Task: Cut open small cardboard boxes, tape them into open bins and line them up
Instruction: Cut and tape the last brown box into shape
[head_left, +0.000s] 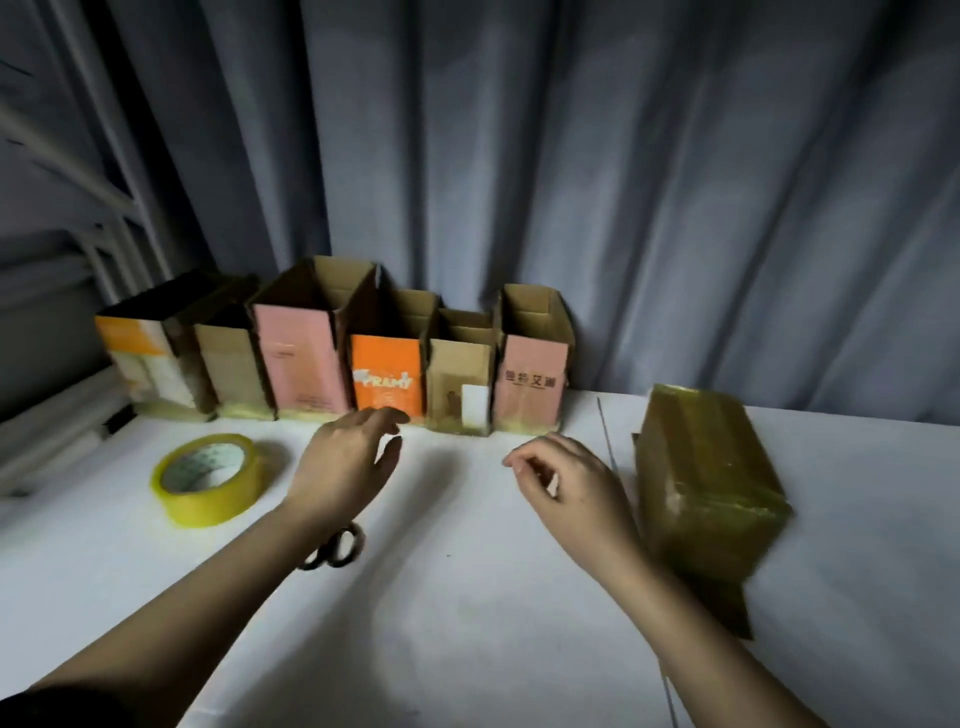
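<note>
Six open bins (332, 353) stand in a row at the desk's (467, 597) back edge. Both hands, left hand (345, 462) and right hand (566, 483), hover loosely open, holding nothing. A careless sweep could topple the light bins.

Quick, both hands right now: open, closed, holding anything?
Left hand: open, fingers relaxed, holding nothing.
Right hand: open, fingers loosely curled, holding nothing visible.

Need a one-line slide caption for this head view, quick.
Both hands, left and right, hover empty over the table before six lined-up bins, tape roll left, taped box right.
</note>
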